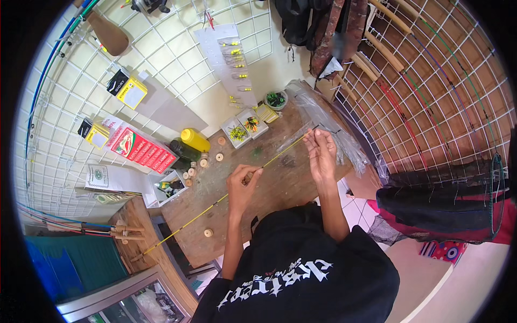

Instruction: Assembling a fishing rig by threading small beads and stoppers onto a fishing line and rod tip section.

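A thin yellow fishing rod (200, 213) with dark bands runs slantwise over the wooden table, from the lower left up toward the right. My left hand (242, 185) is closed in a pinch on its middle stretch, thumb and fingers bent round it. Farther right, my right hand (322, 156) pinches the rod's thin end between the fingertips, palm partly turned up. Whether those fingertips also hold something small is too fine to make out. The rod's other end reaches past the table's left edge, near a wooden ledge (177, 280).
On the wooden table (215, 237) lie several small wooden rings (208, 233), a yellow bottle (195, 140), dark bottles, a white tray of small yellow beads (237, 133) and clear plastic sleeves (318, 107). White wire grids (172, 70) hold rods and packets. A dark net (436, 196) hangs at right.
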The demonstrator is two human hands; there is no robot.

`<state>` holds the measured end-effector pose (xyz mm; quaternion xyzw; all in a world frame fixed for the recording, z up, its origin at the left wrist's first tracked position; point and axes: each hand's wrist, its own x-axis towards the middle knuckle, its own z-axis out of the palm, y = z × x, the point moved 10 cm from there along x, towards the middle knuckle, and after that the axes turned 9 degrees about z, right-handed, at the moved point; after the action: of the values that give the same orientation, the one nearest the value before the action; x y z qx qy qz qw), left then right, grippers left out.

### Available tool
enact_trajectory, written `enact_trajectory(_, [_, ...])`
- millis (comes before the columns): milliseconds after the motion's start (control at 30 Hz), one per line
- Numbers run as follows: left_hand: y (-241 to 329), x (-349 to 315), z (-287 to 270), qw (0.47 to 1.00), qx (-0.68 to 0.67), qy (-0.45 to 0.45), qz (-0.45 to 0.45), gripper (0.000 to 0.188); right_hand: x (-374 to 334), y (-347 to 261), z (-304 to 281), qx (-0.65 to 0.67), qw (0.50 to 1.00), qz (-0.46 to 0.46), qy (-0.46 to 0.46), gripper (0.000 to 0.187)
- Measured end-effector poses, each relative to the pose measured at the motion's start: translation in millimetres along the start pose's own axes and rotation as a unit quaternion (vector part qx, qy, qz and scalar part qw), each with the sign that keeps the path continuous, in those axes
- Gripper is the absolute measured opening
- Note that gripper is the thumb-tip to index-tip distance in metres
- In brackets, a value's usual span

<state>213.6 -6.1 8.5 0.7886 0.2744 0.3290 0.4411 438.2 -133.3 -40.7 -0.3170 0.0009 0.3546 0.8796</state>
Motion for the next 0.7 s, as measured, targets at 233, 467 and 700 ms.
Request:
enact_trajectory(233, [-6,0,3,0.999,-0.005,-0.013,-0.031,0.014,-1,-7,2,-0.024,0.999,-0.043,0.001,0.020])
enact_trajectory(467, [-5,1,4,1.000,-0.019,-0.012,-0.019,0.013,0,-9,-2,-0.023,0.997,-0.067,0.029,0.023])
enact_trajectory(700, [-7,2,4,1.000,-0.013,-0.009,-0.010,0.012,0,0,0,0.016,0.999,-0.025,0.023,0.023])
